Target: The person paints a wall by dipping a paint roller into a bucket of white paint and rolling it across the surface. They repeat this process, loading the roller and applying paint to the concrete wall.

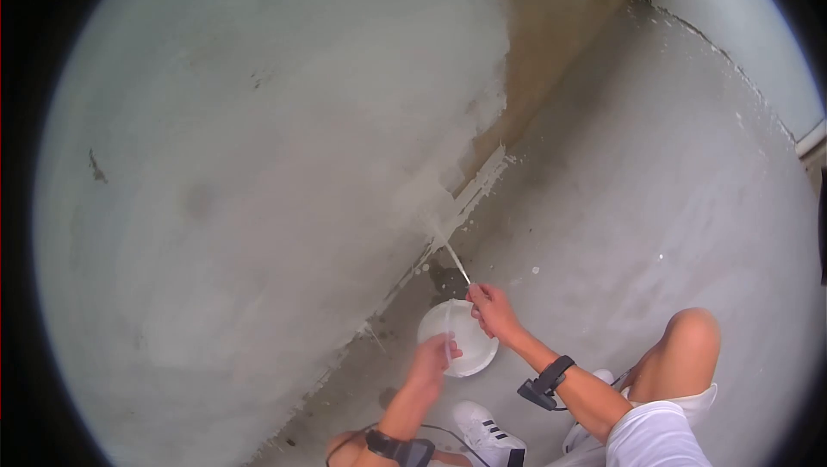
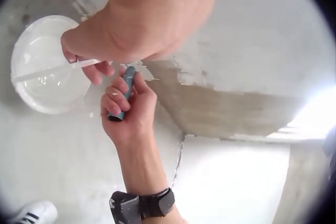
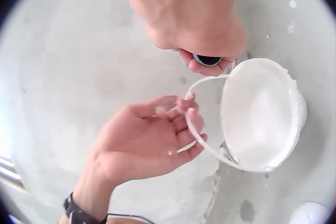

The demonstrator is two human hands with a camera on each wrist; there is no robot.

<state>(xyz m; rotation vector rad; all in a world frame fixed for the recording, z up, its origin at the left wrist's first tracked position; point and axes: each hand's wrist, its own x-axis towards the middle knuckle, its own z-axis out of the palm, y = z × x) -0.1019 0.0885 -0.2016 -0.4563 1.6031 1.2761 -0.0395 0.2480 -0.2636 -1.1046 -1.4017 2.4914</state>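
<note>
In the head view, the left hand (image 1: 435,357) is at the white bucket (image 1: 484,367). Its curled fingertips hold the thin pale bail handle (image 3: 210,150), which arches off the rim in the right wrist view. White liquid (image 3: 257,113) lies inside the bucket. Just beyond it, the right hand (image 1: 495,314) grips a tool with a teal handle (image 2: 129,79) and a long thin pale shaft (image 1: 457,262). The shaft points at the bottom of the wall, where its far end blends into the pale surface. In the left wrist view, the right hand (image 2: 131,111) wraps round the teal handle.
A large wall (image 1: 258,165) is coated pale, with a bare brown section (image 1: 560,28) toward the corner. White splashes (image 1: 487,178) mark the floor along its base. The person's knee (image 1: 693,338) and a white shoe (image 1: 487,432) are near the bucket.
</note>
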